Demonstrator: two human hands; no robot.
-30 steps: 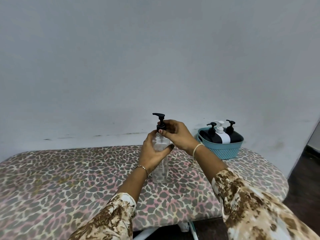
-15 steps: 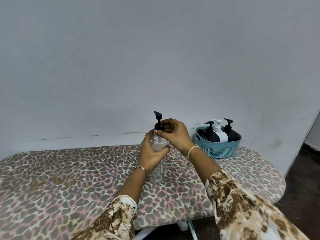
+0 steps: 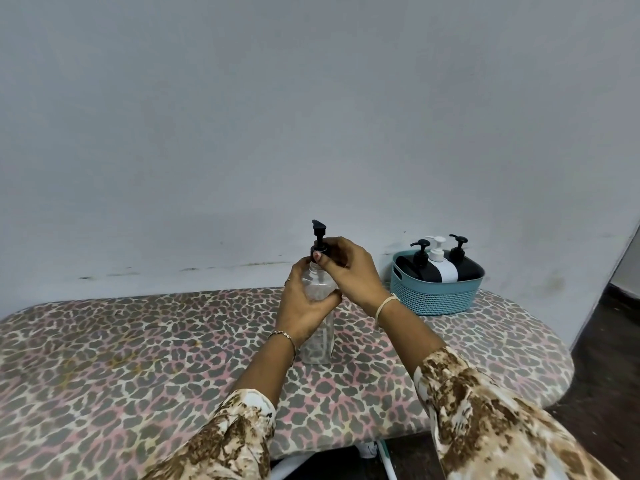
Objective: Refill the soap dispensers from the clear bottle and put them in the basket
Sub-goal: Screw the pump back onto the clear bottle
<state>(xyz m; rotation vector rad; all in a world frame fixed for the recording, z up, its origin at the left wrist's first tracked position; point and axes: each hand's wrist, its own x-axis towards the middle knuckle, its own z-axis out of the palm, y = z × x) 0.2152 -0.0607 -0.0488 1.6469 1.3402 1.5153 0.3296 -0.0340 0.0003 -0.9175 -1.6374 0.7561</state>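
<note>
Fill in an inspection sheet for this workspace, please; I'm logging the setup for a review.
Surface: table with a leopard-print cover and rounded corners.
Job's things: clear bottle upright on the table, black pump on its neck; teal basket at the far right holds a black dispenser, a white dispenser and a second black dispenser, pumps up.
Clutter: nothing seen.
Grippers: left hand grips the bottle's body; right hand pinches the pump's collar.
Cables: nothing seen.
Surroundings: plain grey wall behind; dark floor at right.
</note>
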